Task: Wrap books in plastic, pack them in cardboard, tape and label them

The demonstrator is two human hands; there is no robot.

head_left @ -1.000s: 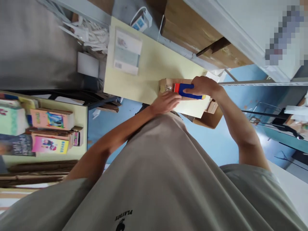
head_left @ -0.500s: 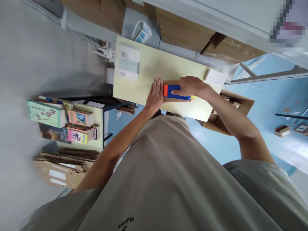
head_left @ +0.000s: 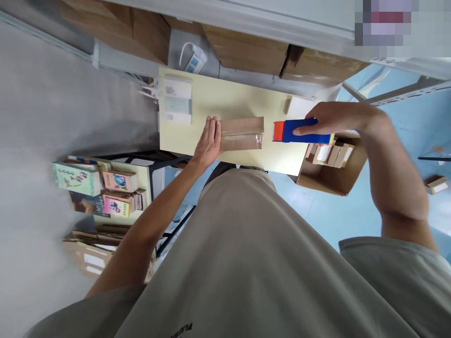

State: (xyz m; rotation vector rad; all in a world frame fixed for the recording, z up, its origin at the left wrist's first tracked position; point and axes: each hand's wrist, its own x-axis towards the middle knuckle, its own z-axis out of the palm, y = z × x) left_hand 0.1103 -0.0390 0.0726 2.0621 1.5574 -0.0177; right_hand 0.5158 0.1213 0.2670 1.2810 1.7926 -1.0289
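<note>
A small brown cardboard box [head_left: 243, 134] lies on the pale yellow table [head_left: 225, 101], with shiny clear tape along its middle seam and over its right end. At the box's left end, my left hand [head_left: 208, 142] grips it, fingers together over the edge. My right hand [head_left: 326, 119] is closed around a blue and orange tape dispenser [head_left: 292, 131], held apart from the box, to its right. Part of the dispenser is hidden under my fingers. Nearer the table's left end lies a white, pale green printed packet [head_left: 178, 101].
An open carton [head_left: 320, 183] with several small boxes stands at the table's right end. A white box [head_left: 299, 107] lies by the right edge. Behind the table are large cartons [head_left: 246, 47] and a power strip [head_left: 196, 61]. Books [head_left: 79, 178] are stacked on the left.
My right hand has moved right with the tape dispenser, off the box, uncovering its taped top. My left hand stays on the box's left end. The view has shifted slightly.
</note>
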